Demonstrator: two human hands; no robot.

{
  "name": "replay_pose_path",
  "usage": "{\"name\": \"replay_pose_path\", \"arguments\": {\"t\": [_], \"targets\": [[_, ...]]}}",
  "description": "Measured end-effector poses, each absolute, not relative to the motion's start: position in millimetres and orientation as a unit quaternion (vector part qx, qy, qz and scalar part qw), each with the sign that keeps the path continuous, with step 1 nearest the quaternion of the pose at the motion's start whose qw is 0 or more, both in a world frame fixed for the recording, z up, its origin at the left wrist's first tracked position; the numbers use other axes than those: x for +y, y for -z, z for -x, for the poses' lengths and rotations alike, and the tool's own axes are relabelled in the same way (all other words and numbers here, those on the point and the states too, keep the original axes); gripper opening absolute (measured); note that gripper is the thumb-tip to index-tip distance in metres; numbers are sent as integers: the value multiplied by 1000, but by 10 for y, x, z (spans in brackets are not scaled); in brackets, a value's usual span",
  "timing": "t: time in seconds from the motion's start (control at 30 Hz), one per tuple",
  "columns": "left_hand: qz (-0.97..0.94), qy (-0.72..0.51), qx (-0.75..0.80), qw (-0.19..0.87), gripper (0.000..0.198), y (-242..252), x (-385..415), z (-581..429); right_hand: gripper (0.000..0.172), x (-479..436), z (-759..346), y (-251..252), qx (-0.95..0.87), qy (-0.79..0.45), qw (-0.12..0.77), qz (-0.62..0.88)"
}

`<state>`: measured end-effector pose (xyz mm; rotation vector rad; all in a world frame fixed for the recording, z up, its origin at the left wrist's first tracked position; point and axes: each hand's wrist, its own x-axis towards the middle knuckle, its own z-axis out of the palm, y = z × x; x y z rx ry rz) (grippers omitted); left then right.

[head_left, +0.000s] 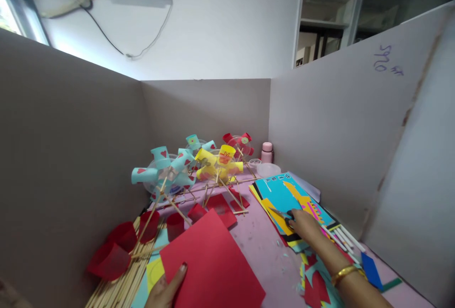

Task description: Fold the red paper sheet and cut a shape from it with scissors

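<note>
My left hand point(167, 289) grips the near edge of a red paper sheet point(213, 260) and holds it tilted above the pink table point(263, 246). My right hand point(305, 226) reaches forward to a pair of scissors point(282, 215) lying on a stack of coloured paper point(287, 196). Its fingers are closed on the scissors' black handle. A gold bangle point(346, 274) sits on that wrist.
Paper windmills in blue point(161, 170), yellow point(218, 161) and red point(238, 142) lie at the back on wooden sticks. Red paper cups point(117, 251) and a bundle of sticks point(124, 279) lie left. White pens point(343, 237), paper scraps point(316, 284), a pink bottle point(267, 151). Cardboard walls point(71, 156) enclose the table.
</note>
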<state>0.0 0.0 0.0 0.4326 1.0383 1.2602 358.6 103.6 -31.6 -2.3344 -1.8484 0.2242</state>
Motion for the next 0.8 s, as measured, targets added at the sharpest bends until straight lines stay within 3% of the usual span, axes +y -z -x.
{"name": "replay_pose_path", "arguments": {"t": [0.1, 0.23, 0.37, 0.47, 0.63, 0.7, 0.8], "targets": [[-170, -555, 454, 676, 57, 85, 9, 1, 18, 1013, -3610, 360, -616, -75, 76, 781], [-175, -553, 437, 687, 55, 157, 20, -2, 14, 941, -3627, 357, -594, -70, 99, 795], [-172, -561, 452, 672, 55, 234, 28, -5, 21, 806, -3472, 296, -600, -110, 185, 771], [-166, -562, 451, 673, 55, 285, 29, -34, 26, 602, -3116, 293, -651, -221, 280, 670], [-183, -564, 443, 673, 53, 290, 25, -145, 56, 177, -2391, 409, -663, -434, 378, 478], [-188, -554, 445, 679, 52, 268, 15, -196, 52, 71, -2233, 459, -573, -568, 448, 385], [-183, -550, 449, 680, 51, 214, -22, -270, 44, 9, -2168, 511, -464, -665, 490, 321]]}}
